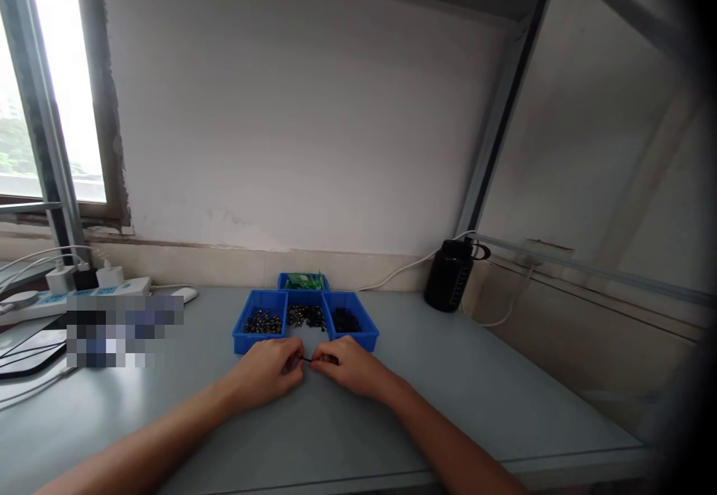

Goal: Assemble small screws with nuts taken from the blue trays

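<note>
My left hand (272,368) and my right hand (352,368) meet low over the table, fingertips pinched. A thin black piece (306,359) spans the short gap between them, one end in each pinch; its exact kind is too small to make out. Just beyond my left hand stands a blue bin (246,343) of small shiny metallic and dark parts (263,322). Past my right hand another blue bin (367,342) holds small black parts (346,321). Between these bins lies a pile of similar small metallic and dark parts (305,316).
A third blue bin (281,281) at the back holds green plastic packaging (304,281). On the right, a black bottle (449,277) stands near the wall. Toward the left are a power strip (131,287) with chargers, white cables and a white mouse (185,295). Part of that side is pixelated.
</note>
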